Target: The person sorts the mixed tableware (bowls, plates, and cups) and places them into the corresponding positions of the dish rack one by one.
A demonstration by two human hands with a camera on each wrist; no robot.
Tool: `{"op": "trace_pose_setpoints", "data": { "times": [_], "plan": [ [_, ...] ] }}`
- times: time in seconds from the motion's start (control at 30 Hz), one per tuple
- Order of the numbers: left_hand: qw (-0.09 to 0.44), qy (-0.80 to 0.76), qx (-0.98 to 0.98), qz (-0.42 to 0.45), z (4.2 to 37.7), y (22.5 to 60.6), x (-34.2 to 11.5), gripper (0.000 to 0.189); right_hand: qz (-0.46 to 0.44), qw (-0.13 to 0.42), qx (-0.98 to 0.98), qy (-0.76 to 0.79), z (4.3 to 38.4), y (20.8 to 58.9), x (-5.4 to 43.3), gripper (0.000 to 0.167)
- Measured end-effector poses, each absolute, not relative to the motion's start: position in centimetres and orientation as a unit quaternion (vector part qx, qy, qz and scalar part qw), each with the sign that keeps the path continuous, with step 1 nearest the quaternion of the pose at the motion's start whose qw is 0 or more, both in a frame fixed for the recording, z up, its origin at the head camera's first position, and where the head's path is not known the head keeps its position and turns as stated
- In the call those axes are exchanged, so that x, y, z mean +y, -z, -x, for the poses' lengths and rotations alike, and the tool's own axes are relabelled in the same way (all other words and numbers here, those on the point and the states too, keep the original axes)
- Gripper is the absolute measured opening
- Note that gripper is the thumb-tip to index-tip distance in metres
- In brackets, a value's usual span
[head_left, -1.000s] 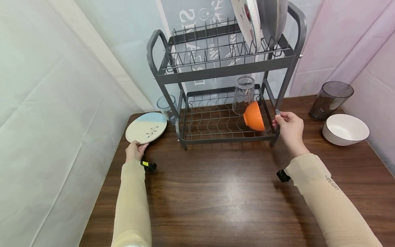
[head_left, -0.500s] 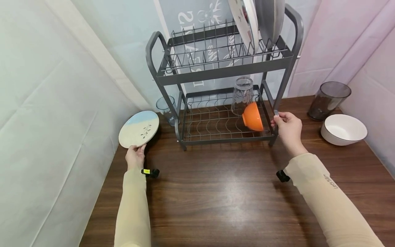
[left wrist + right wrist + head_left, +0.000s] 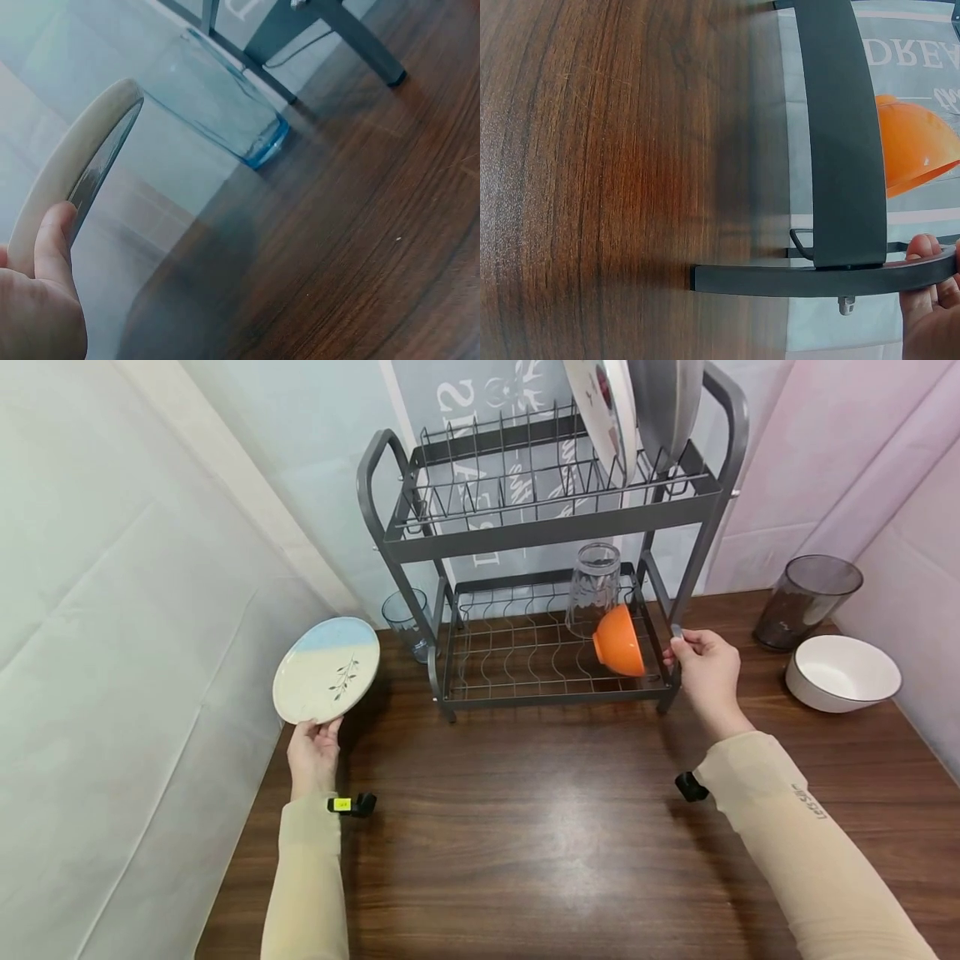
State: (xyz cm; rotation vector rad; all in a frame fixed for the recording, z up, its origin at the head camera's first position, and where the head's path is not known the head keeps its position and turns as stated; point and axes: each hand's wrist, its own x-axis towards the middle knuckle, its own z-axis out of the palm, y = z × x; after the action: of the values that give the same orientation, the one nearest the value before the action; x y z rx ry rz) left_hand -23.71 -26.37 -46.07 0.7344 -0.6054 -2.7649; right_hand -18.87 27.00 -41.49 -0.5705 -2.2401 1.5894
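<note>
In the head view my left hand [image 3: 313, 756] pinches the near rim of a round plate [image 3: 315, 677], pale blue at the top and cream below with a leaf sprig. The plate is raised above the table and tilted; the left wrist view shows the plate [image 3: 71, 165] edge-on with a finger against it. My right hand [image 3: 707, 672] grips the right front leg of a dark two-tier dish rack [image 3: 551, 531]. On the rack's lower tier an orange bowl [image 3: 618, 642] leans on its side, beside an upturned clear glass [image 3: 594, 589].
Two plates, one patterned [image 3: 603, 410] and one grey [image 3: 667, 406], stand upright on the upper tier. A bluish glass [image 3: 408, 622] stands left of the rack. At the right are a smoky tumbler [image 3: 806, 602] and a white bowl [image 3: 842, 675]. Walls rise left, right and behind.
My left hand has lifted the plate off its spot and brought it left and slightly nearer, tilting it toward me. The right hand keeps its grip on the rack leg.
</note>
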Motion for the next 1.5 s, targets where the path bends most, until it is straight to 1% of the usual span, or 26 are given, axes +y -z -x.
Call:
{"op": "trace_pose_setpoints", "data": {
  "times": [0.1,0.27,0.47,0.6,0.8,1.03,1.3,1.5],
  "plan": [
    [0.11,0.945,-0.196,-0.238,22.9,45.7,-26.3,0.018,0.201,0.165,-0.785,-0.562,18.8,41.4,27.0,0.034],
    [0.107,0.953,-0.18,-0.22,21.4,44.8,-25.9,0.022,0.204,0.16,-0.785,-0.563,18.7,41.2,27.0,0.036],
    [0.096,0.958,-0.194,-0.186,19.5,43.7,-25.2,0.019,0.199,0.182,-0.773,-0.574,18.9,41.1,26.9,0.033],
    [0.091,0.957,-0.218,-0.166,18.4,43.1,-24.6,0.02,0.197,0.187,-0.77,-0.577,19.0,41.2,26.9,0.032],
    [0.073,0.962,-0.244,-0.1,16.7,42.4,-23.4,0.022,0.2,0.188,-0.772,-0.574,19.1,41.3,27.0,0.033],
    [0.053,0.964,-0.259,-0.033,15.4,42.1,-21.9,0.026,0.2,0.188,-0.773,-0.571,19.2,41.4,27.0,0.033],
    [0.022,0.96,-0.278,0.003,14.4,41.3,-20.5,0.029,0.212,0.175,-0.772,-0.572,19.0,41.7,26.8,0.036],
    [-0.004,0.958,-0.286,0.038,14.0,40.9,-19.5,0.031,0.214,0.185,-0.761,-0.584,18.9,42.1,26.7,0.035]
  ]
}}
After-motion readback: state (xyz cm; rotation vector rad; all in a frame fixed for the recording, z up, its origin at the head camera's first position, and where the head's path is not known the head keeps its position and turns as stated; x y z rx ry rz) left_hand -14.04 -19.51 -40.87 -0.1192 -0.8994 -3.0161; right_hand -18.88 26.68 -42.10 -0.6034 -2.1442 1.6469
